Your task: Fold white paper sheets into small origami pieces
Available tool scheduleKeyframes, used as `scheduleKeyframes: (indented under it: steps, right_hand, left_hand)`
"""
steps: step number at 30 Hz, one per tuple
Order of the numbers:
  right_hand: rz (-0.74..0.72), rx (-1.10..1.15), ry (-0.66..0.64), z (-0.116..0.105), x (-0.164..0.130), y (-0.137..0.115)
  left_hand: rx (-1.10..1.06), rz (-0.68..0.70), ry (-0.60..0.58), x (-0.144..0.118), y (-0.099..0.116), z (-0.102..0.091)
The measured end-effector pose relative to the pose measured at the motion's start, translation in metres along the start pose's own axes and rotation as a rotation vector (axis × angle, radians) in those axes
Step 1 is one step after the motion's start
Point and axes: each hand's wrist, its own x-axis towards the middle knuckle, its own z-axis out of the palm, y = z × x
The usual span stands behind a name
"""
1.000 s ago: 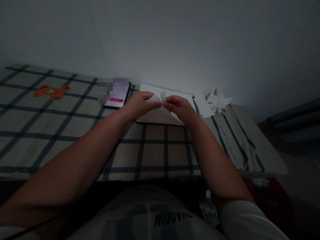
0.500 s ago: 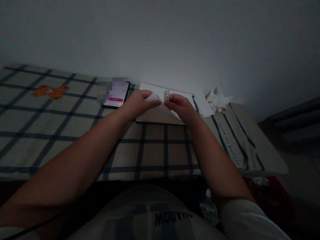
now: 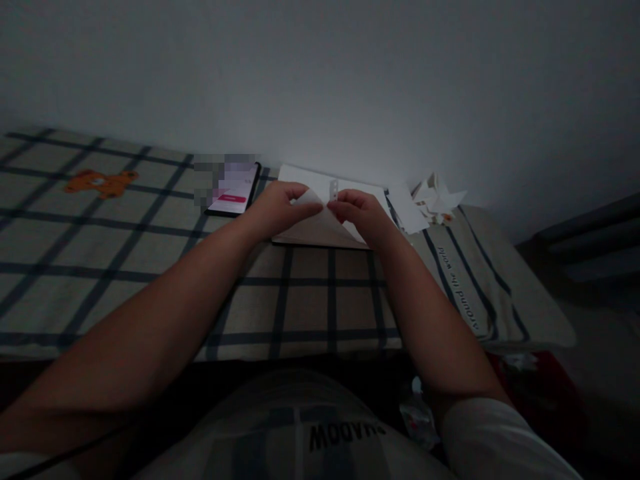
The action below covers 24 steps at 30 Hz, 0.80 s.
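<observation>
My left hand [image 3: 280, 208] pinches a white sheet of paper [image 3: 310, 197] between thumb and fingers, and the sheet bends up at that spot. Close by on the right, my right hand [image 3: 364, 212] is closed at the fingertips on a narrow white paper strip [image 3: 334, 189] with a row of holes, which stands up above the fingers. Whether strip and sheet are joined cannot be made out. Beneath both hands lies a pad of white paper [image 3: 295, 175], partly covered by them, with a dark lower edge.
A phone [image 3: 231, 190] with a lit screen lies left of the pad. To the right are a flat white paper piece [image 3: 407, 208] and a folded white paper shape [image 3: 437, 197]. The checked cloth [image 3: 305, 293] covers the table, with a wall [image 3: 320, 87] behind.
My right fingertips and the holed strip have shifted and turned slightly. My left hand has barely moved, and the sheet's bent corner lies a little differently.
</observation>
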Motion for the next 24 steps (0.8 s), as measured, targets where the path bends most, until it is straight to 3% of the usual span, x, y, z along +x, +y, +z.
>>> scheduleKeyframes:
  steps: [6,13,19,24]
  right_hand:
    - [0.052,-0.008,-0.062,-0.0033,-0.0004,-0.0005]
    - [0.005,0.004,-0.103,-0.0036,0.0003,0.0050]
    - [-0.005,-0.005,-0.096,-0.0041,0.0010,0.0063]
    - [-0.022,0.003,-0.107,-0.0036,0.0010,0.0080]
  left_hand:
    - [-0.072,-0.045,0.022,-0.0010,0.0069,-0.0020]
    - [-0.098,-0.010,0.014,0.0006,0.0007,-0.0010]
    - [-0.081,-0.115,-0.017,-0.0021,0.0059,-0.0022]
    - [-0.049,-0.111,-0.019,-0.0028,0.0067,-0.0024]
